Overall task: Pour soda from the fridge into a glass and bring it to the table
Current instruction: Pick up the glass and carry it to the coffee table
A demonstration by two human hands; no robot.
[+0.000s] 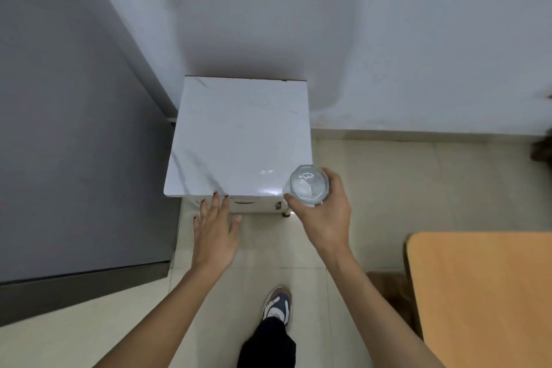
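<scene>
- Clear glass, seemingly empty, sits in the right hand, whose fingers and thumb wrap round its side; the mouth faces up at the camera.
- White marble-look cabinet top lies just ahead of both hands; the glass hangs over its near right corner, and whether it touches the top I cannot tell.
- Left hand is flat and spread wide, holding nothing, its fingertips at the near front edge of the cabinet, touching or almost so.
- Grey slab to the left of the left hand is probably the fridge, its door closed; no soda bottle or can shows anywhere.
- Wooden table stands to the right of the right forearm, nearer the body than the glass.
- Step in hand, as I judge it: the early stage, with the glass fetched and being brought to the cabinet top, and no pouring done yet.
- Next move likely calls for setting the glass down upright, well in from the corner so it cannot tip off, then freeing a hand to open the fridge on the left.
- Risk: a glass parked on that corner could be knocked when the fridge door swings.
</scene>
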